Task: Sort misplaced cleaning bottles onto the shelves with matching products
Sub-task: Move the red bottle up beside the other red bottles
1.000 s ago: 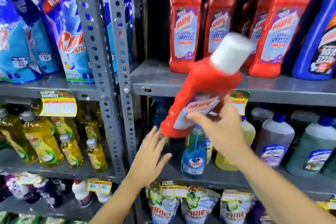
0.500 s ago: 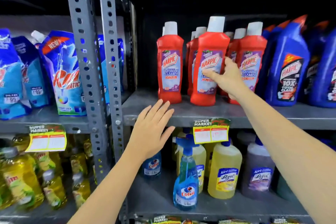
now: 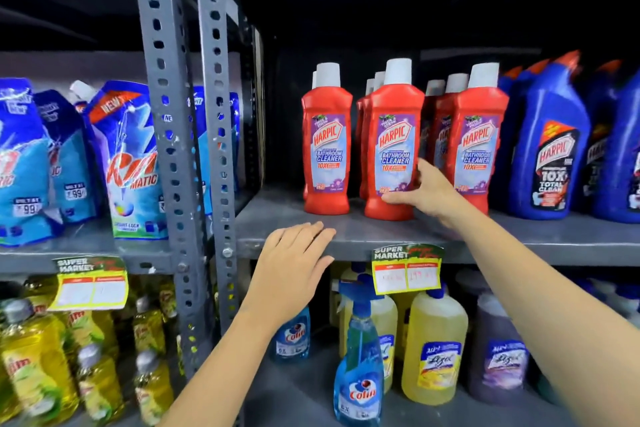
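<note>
I'm looking at the grey shelf [image 3: 554, 236], its front edge under my left hand [image 3: 294, 270], which is lying open and flat, holding nothing. My right hand [image 3: 427, 192] is wrapping loosely around the upright red Harpic bottle [image 3: 393, 146] near that edge.

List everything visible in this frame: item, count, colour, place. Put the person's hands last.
Harpic bathroom cleaner bottles: about nine, red with white caps, right upper shelf.
Harpic toilet cleaner bottles: several, blue, right of the red ones.
Detergent pouches: at least four, blue, left upper shelf.
Dish liquid bottles: many, yellow, left lower shelf.
Colin spray bottle: one, blue, lower right shelf.
Lizol jugs: yellow and purple, count unclear, lower right shelf.
Price tags: two, yellow, shelf edges.
Left hand: open, at the shelf edge.
Right hand: grip on a front red bottle.
</note>
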Tool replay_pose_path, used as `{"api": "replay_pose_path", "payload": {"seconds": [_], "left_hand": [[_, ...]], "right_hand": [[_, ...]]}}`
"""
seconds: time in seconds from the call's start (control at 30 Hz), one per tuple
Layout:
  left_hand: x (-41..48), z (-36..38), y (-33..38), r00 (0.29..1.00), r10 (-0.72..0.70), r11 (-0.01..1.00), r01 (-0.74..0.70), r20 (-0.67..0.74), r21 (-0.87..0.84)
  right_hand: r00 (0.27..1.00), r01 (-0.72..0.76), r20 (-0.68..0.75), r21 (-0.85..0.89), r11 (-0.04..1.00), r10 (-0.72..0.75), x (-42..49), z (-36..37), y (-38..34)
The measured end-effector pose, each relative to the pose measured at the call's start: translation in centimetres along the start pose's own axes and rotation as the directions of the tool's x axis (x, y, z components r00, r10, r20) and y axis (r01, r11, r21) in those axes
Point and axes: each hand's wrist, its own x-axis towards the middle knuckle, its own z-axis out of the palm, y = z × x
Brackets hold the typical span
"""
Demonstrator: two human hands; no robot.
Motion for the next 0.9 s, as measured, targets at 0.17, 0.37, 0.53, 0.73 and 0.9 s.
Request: {"api": "replay_pose_path", "payload": {"seconds": [0.17,0.37,0.53,0.73,0.9], "left_hand": [[0.1,0.1,0.1,1.0,-0.01,1.0,0.01,0.004,-0.006],[0.1,0.0,0.2,0.999,-0.027,1.0,0.027,0.019,-0.014],[0.1,0.1,0.3,0.999,-0.034,0.999,0.034,0.008,-0.011],[0.0,0.3,0.4,0.999,-0.033,0.999,0.034,0.005,-0.021],[0.0,0.5,0.2,1.0,-0.029,0.999,0.029,-0.005,-0.026]], "right_hand": [[1.0,-0.012,-0.01,-0.063,0.998,0.011,1.0,0.3,0.6],[0.999,-0.04,0.006,-0.025,0.999,0.04,2.5,0.5,1.6],[0.997,-0.057,0.054,-0.006,0.998,0.057,2.9,0.3,2.1],[0.997,-0.062,0.052,0.034,0.998,0.06,3.0,0.1,2.6],[0.997,-0.059,0.059,0.031,0.998,0.057,3.2,0.1,2.9]]}}
